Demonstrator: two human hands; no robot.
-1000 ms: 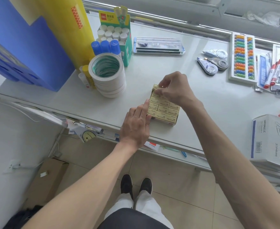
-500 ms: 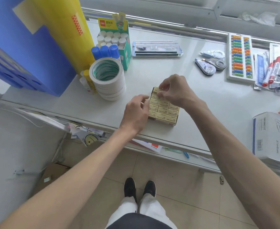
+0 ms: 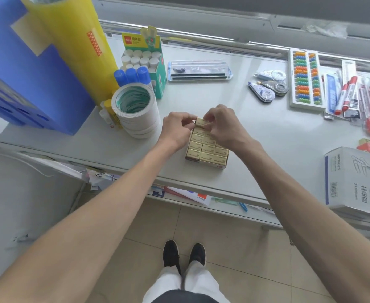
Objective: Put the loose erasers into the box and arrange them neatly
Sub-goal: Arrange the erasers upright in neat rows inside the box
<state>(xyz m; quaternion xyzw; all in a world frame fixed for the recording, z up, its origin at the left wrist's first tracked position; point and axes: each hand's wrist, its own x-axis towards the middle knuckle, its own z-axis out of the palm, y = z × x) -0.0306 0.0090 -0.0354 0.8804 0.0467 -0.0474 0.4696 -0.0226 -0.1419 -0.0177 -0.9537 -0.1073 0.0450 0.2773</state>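
Box (image 3: 215,164) of yellow erasers (image 3: 208,149) sits on the worktop (image 3: 267,138) near its front edge, rows packed side by side. Left hand (image 3: 176,130): fingers curled on the box's far-left corner. Right hand (image 3: 223,125): fingers pinch the far-row eraser (image 3: 201,123). Stack of tape rolls (image 3: 136,112) stands left of the box, apart.

Pale grey table (image 3: 267,136), crowded with stationery: open box (image 3: 210,164) of erasers (image 3: 208,148) under the left hand (image 3: 175,130) and right hand (image 3: 225,125); tape rolls (image 3: 136,110) just left of the left hand; glue-stick carton (image 3: 144,62) beyond them; correction tapes (image 3: 265,94), abacus (image 3: 306,82), markers (image 3: 346,92) well right of the right hand; white carton (image 3: 354,180) right of the right forearm.
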